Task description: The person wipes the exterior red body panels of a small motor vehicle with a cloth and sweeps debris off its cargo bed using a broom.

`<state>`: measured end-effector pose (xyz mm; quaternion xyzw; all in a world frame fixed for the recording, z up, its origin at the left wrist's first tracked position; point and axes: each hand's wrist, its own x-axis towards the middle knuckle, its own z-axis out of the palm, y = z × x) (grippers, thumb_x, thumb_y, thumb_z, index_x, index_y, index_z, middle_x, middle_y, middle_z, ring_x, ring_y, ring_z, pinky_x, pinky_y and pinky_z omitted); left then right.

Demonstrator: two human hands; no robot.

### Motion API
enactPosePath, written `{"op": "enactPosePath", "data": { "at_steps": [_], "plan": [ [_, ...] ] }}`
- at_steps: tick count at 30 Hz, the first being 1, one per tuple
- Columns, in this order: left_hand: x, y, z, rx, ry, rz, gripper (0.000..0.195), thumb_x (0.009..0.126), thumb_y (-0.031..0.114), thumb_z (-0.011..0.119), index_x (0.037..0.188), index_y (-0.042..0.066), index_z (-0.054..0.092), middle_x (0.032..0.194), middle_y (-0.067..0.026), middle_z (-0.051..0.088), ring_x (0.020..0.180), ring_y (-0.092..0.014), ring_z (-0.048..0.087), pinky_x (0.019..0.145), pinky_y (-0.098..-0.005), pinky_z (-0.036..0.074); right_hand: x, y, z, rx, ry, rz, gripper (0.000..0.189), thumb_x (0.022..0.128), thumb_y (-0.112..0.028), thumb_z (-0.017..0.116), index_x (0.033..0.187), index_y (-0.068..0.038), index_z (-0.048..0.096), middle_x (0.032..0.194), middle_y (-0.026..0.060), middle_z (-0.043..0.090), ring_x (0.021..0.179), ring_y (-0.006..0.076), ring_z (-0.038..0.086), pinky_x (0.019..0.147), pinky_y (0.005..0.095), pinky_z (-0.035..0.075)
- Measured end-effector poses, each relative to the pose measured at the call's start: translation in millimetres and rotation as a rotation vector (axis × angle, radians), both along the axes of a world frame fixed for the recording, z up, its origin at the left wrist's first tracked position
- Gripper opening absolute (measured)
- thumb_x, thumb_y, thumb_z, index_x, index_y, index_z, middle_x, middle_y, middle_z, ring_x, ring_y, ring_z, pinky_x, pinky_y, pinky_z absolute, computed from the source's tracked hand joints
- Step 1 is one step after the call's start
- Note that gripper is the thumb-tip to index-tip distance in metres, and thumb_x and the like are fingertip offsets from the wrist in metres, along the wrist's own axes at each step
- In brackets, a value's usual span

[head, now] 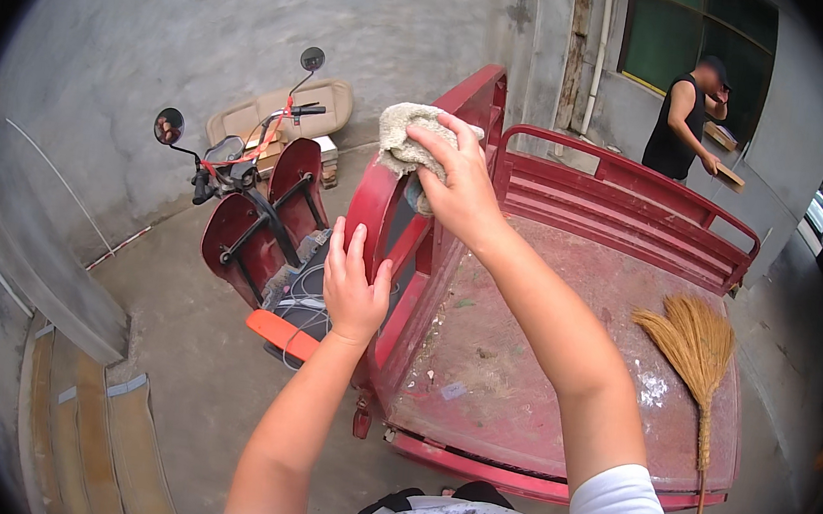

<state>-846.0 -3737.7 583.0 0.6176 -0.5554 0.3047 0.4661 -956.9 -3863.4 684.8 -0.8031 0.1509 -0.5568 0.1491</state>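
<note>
My right hand (pixel 458 176) presses a crumpled, light-coloured cloth (pixel 410 132) onto the top rail of the red metal frame (pixel 375 198) at the front of a cargo tricycle. Lower on the same frame, my left hand (pixel 355 281) rests with its fingers against the red metal and holds nothing. Part of the cloth hangs below the right palm. Right of my arms lies the dusty red cargo bed (pixel 509 326), marked with debris and white spots. A straw broom (pixel 699 352) lies across its right side, the handle reaching past the edge.
The tricycle's handlebar (pixel 241 174) with mirrors and an orange panel (pixel 285 334) are at left. A red side rail (pixel 626 185) bounds the bed's far side. Beyond it a person (pixel 681 123) holds a flat piece. Long boards (pixel 134 438) lie lower left; a beige cushion (pixel 322 103) leans on the wall.
</note>
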Motion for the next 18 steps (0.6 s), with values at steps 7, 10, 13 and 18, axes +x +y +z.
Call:
{"op": "enactPosePath", "data": {
  "at_steps": [7, 10, 13, 18],
  "plan": [
    [-2.4, -6.3, -1.8, -0.027, -0.046, -0.006, 0.055, 0.074, 0.012, 0.063, 0.123, 0.001, 0.041, 0.131, -0.0261, 0.034, 0.113, -0.042, 0.042, 0.093, -0.0438, 0.037, 41.7, -62.2, -84.7, 0.271, -0.383, 0.107, 0.032, 0.074, -0.010, 0.056, 0.105, -0.009, 0.058, 0.116, 0.0206, 0.046, 0.109, 0.0365, 0.044, 0.094, 0.0390, 0.036],
    [-6.0, -9.1, -3.2, 0.003, -0.022, -0.010, 0.055, 0.074, 0.011, 0.063, 0.124, 0.002, 0.041, 0.133, -0.0257, 0.033, 0.115, -0.043, 0.040, 0.094, -0.0440, 0.036, 13.0, -111.5, -153.4, 0.637, -0.132, -0.248, 0.035, 0.075, -0.013, 0.055, 0.110, -0.010, 0.058, 0.116, 0.0207, 0.046, 0.105, 0.0349, 0.049, 0.091, 0.0368, 0.040],
    [0.1, -5.0, -1.7, 0.007, 0.001, -0.032, 0.056, 0.076, 0.005, 0.060, 0.127, 0.001, 0.038, 0.136, -0.0229, 0.030, 0.123, -0.038, 0.034, 0.100, -0.0421, 0.029, -8.9, -119.6, -179.8, 0.757, -0.126, -0.375, 0.036, 0.075, -0.013, 0.056, 0.111, -0.011, 0.058, 0.115, 0.0183, 0.048, 0.105, 0.0321, 0.050, 0.092, 0.0362, 0.040],
    [3.3, -2.1, -2.7, 0.014, -0.013, -0.008, 0.057, 0.074, 0.005, 0.061, 0.126, 0.001, 0.038, 0.135, -0.0245, 0.030, 0.122, -0.040, 0.035, 0.099, -0.0433, 0.031, 7.5, -114.0, -127.5, 0.230, -0.380, -0.203, 0.044, 0.071, -0.013, 0.061, 0.114, -0.012, 0.052, 0.119, 0.0181, 0.041, 0.110, 0.0338, 0.042, 0.096, 0.0400, 0.033]
  ]
}}
